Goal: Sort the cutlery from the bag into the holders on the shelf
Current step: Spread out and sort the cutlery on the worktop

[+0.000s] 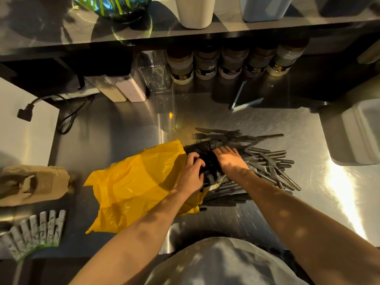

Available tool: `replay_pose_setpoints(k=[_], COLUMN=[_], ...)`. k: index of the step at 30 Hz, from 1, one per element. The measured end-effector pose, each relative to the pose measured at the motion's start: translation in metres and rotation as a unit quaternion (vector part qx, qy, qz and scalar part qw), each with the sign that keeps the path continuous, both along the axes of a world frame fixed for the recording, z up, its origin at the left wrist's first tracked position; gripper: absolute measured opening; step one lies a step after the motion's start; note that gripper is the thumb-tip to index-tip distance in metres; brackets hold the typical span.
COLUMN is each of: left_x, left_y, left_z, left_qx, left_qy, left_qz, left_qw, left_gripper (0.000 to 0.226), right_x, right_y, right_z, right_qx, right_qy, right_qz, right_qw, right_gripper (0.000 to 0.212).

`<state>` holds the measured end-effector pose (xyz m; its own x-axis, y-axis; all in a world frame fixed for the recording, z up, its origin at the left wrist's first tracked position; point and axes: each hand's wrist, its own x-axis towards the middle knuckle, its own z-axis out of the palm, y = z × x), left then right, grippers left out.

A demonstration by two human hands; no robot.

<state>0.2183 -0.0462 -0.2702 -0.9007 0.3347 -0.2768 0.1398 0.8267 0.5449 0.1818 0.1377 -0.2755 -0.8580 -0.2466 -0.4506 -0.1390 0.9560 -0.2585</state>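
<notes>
A crumpled yellow plastic bag (131,182) lies on the steel counter, its mouth facing right. A heap of black plastic cutlery (267,161), knives and forks, spills from it to the right. My left hand (191,173) grips a dark bundle of cutlery (209,159) at the bag's mouth, fingers curled over it. My right hand (230,159) lies on the same bundle from the right, fingers stretched forward over it. On the shelf above stand a white holder (195,11) and a pale blue holder (265,7).
Several spice jars (228,62) and a clear glass container (156,73) line the back under the shelf. A grey tub (353,132) sits at right. A brown paper bundle (33,184) and wrapped sticks (35,231) lie at left. A power cord (41,108) hangs at back left.
</notes>
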Motion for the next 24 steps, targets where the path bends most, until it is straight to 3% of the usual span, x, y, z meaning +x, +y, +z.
replay_pose_setpoints(k=[8,16,21,24], left_x=[0.003,-0.004,-0.008,-0.005], left_y=[0.005,0.043,0.061,0.070], left_z=[0.015,0.050,0.070,0.077], left_qx=[0.070,0.244,0.259,0.256], left_qy=[0.046,-0.129,-0.200,-0.236], left_qz=[0.143,0.313,0.310,0.284], left_qw=[0.986,0.909,0.893,0.893], left_gripper=[0.027,0.030,0.040,0.037], right_x=[0.003,0.010,0.011,0.014], right_y=[0.012,0.009,0.007,0.007], right_z=[0.012,0.033,0.053,0.070], right_qx=[-0.067,-0.175,-0.267,-0.356], right_qy=[0.031,0.121,0.166,0.158], right_qz=[-0.102,-0.160,-0.191,-0.242], right_qw=[0.992,0.964,0.930,0.888], right_gripper=[0.053,0.038,0.027,0.026])
